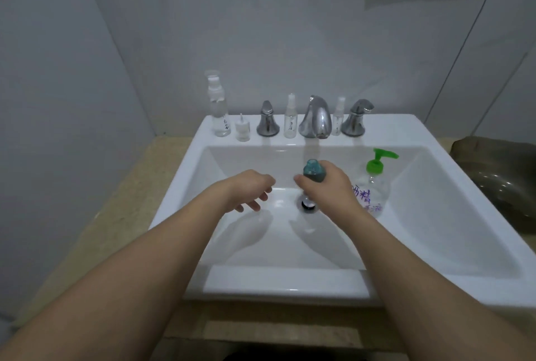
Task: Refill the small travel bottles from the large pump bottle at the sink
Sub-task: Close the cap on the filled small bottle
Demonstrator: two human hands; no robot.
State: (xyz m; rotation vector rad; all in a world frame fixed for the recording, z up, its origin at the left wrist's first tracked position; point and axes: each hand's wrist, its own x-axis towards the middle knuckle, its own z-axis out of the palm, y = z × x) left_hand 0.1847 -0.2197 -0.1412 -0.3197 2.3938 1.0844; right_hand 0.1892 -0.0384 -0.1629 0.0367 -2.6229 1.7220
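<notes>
Teal travel bottle [314, 174] gripped by right hand [327, 186]; left hand [249, 190] loosely open, empty.
Pump bottle [372, 183], at three o'clock, judged light, slippery; best taken round its body.

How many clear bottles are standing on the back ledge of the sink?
4: a tall one far left, a short one beside it, one left of the faucet, one right of it.

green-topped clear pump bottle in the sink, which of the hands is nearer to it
Right. The right hand, gripping a small teal bottle, sits just beside the green-topped clear pump bottle; the left hand hangs farther away, past the drain.
</notes>
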